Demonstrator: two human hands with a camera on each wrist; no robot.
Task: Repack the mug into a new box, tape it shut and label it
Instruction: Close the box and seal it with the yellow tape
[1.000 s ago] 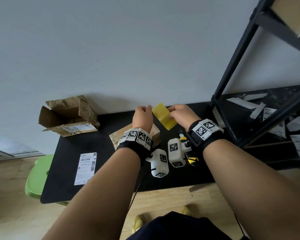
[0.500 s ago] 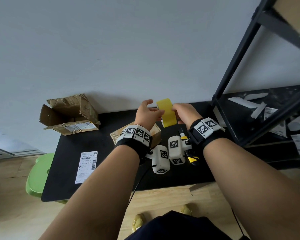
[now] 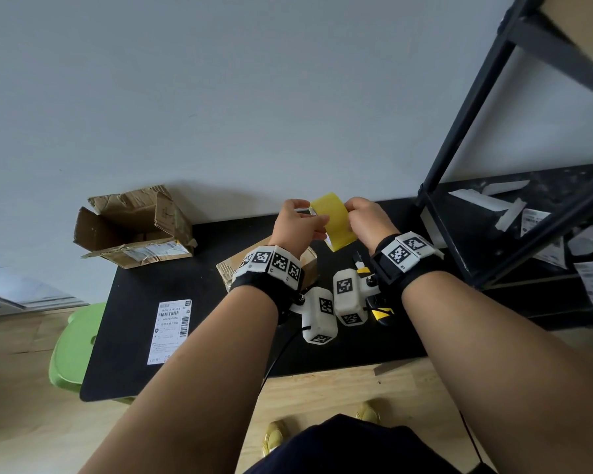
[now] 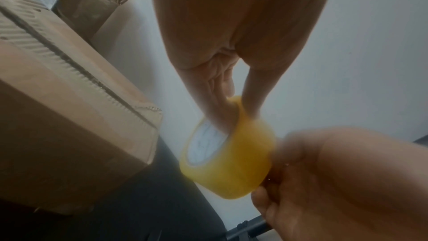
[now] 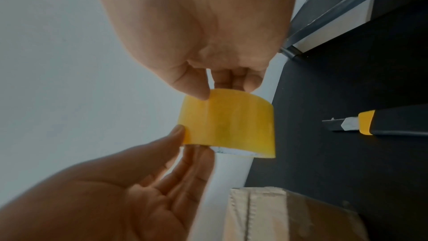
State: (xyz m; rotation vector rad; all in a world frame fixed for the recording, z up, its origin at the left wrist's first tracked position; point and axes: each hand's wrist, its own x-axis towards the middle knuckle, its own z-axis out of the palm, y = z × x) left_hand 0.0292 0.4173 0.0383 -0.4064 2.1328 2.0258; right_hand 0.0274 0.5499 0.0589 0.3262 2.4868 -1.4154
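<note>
Bare forearms, black wrist straps (image 3: 396, 272) with white blocks bearing black-and-white square markers, white marker-tagged camera housings (image 3: 347, 297) beneath each wrist, thin black cable, dark trousers, yellow shoes (image 3: 274, 435)

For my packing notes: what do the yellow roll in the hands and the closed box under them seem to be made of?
The yellow roll: seemingly glossy, slightly see-through plastic tape wound on a pale, probably paper core; its surface shines.
The closed box: matte brown corrugated cardboard; the fluted layer shows along its edges.
</note>
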